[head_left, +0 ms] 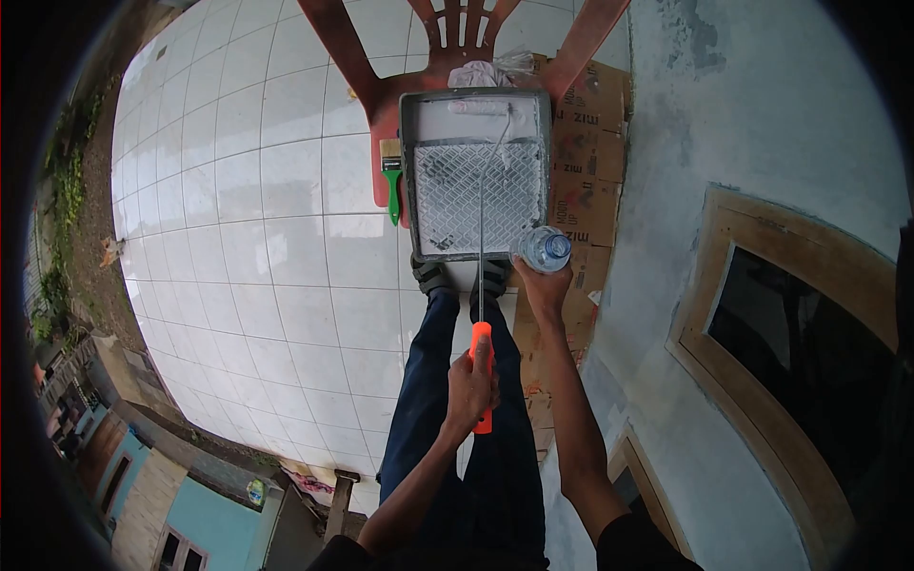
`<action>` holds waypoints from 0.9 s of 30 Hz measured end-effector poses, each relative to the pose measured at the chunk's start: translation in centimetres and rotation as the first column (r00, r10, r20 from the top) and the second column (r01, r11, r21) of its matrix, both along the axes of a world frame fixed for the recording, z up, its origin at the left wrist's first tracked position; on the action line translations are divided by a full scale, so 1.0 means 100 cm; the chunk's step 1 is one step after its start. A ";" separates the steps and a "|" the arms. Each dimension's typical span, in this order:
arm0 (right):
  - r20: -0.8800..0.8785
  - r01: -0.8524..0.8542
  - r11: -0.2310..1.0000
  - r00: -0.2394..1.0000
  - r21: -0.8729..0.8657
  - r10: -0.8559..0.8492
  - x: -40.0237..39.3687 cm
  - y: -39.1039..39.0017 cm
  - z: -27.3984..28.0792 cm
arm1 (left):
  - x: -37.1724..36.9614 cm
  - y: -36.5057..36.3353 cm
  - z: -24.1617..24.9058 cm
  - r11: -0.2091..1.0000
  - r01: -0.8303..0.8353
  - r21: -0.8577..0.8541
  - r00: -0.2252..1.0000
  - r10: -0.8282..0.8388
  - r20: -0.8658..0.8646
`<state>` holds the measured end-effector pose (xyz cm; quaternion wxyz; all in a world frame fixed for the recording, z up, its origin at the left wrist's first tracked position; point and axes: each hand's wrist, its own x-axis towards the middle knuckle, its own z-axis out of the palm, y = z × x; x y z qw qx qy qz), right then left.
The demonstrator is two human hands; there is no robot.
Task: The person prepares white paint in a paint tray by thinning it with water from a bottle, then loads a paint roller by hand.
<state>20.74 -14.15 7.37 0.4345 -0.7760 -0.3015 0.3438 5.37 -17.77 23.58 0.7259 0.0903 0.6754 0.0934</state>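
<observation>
My left hand [466, 392] is closed around the orange handle of a paint roller [483, 331]. Its long metal rod runs forward over a paint tray [407, 181], and the small roller head [478, 108] lies in the whitish paint at the tray's far end. In my right hand [548, 285] is a clear plastic bottle [546, 247], gripped beside the tray's near right corner. I cannot make out whether the bottle has a cap or how full it is. White paint covers much of the tray's ridged slope.
The tray rests on a red plastic chair [379, 100], with a green-handled paintbrush [391, 181] at its left and a crumpled whitish cloth [478, 73] behind. Flattened cardboard [592, 143] lies along the pale wall [705, 124] at right. White floor tiles [286, 219] spread out left.
</observation>
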 end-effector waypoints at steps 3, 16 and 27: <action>0.018 -0.009 1.000 1.000 0.000 0.009 0.000 0.000 0.000 | -0.008 -0.004 0.000 1.000 0.007 0.008 0.999 -0.007 -0.034; 0.008 -0.060 0.997 0.998 -0.052 0.060 0.003 0.018 0.002 | -0.055 -0.020 0.000 0.989 0.137 -0.059 0.984 -0.143 -0.107; 0.049 -0.137 0.987 0.989 -0.084 0.141 0.012 0.065 -0.025 | -0.071 0.002 -0.019 0.965 0.264 -0.007 0.953 -0.262 -0.150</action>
